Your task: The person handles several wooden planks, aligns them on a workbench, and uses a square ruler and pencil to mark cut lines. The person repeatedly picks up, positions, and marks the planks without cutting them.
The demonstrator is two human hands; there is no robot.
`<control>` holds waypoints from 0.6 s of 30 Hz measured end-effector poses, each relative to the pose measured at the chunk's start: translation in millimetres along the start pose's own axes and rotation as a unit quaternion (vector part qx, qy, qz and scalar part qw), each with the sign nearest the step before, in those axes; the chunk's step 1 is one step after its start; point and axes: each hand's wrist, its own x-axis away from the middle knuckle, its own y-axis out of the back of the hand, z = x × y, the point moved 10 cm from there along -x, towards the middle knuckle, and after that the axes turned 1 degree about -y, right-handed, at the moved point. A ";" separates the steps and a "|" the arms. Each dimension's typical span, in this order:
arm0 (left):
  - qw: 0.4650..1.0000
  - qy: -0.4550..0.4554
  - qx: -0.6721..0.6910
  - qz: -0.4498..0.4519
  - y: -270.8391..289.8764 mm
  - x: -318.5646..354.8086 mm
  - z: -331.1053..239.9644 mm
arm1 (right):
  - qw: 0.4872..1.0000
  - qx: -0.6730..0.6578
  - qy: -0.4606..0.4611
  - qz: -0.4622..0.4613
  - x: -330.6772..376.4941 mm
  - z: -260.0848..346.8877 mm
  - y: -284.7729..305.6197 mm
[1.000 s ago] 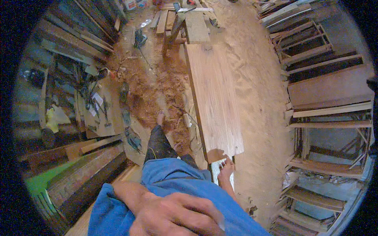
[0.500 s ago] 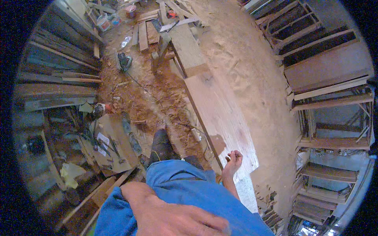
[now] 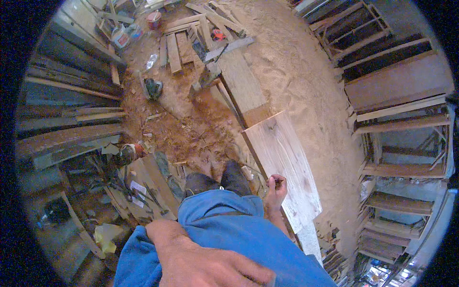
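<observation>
My left hand (image 3: 215, 265) lies across the front of my blue shirt (image 3: 224, 225), fingers stretched out and partly cut off by the lower edge. To the right, my right hand (image 3: 276, 189) hangs by the near left edge of a pale wooden board (image 3: 282, 153), its fingers curled together. Whether anything small sits inside that curl is hidden, and I cannot tell if the hand touches the board. The board lies flat, its far end over a longer plank (image 3: 241, 79) that stretches away from me.
A power tool (image 3: 153, 89) rests on the shaving-strewn floor. At left stands a low wooden bench (image 3: 148, 184) with papers and tools. Loose boards (image 3: 174, 52) lie far ahead, near buckets (image 3: 120, 38). Timber leans along the left wall; wooden racks (image 3: 397, 91) line the right.
My legs, one ahead of the other before, are now side by side. The board and floor have shifted downward in view. My right hand is slightly farther left and higher, still curled.
</observation>
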 end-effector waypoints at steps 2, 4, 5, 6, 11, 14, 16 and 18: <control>0.999 -0.033 -0.006 0.012 6.6 -9.2 -1.2 | 1.000 0.002 0.026 -0.013 -10.1 8.1 -10.1; 0.985 -0.168 -0.019 0.029 13.0 -9.5 0.2 | 1.000 0.007 0.015 -0.017 -19.9 8.8 -17.7; 0.981 -0.186 -0.019 0.041 17.4 -10.7 3.2 | 1.000 0.011 0.013 -0.019 -24.9 9.7 -21.0; 0.977 -0.205 -0.019 0.054 21.7 -10.9 6.5 | 1.000 0.019 0.015 -0.018 -29.3 11.3 -24.8; 0.988 0.156 -0.002 -0.010 99.9 -33.8 50.1 | 0.999 -0.005 0.012 -0.035 -61.1 17.6 -38.8; 0.982 0.157 -0.094 -0.041 169.7 -39.2 112.6 | 0.995 0.001 0.035 -0.097 -102.6 30.2 -32.4; 0.931 0.243 -0.238 -0.134 240.1 -45.0 143.7 | 0.986 -0.082 0.056 -0.131 -141.8 40.2 -24.7; 0.871 0.293 -0.373 -0.132 314.9 -63.1 176.8 | 0.976 -0.073 0.089 -0.183 -188.8 54.6 -14.4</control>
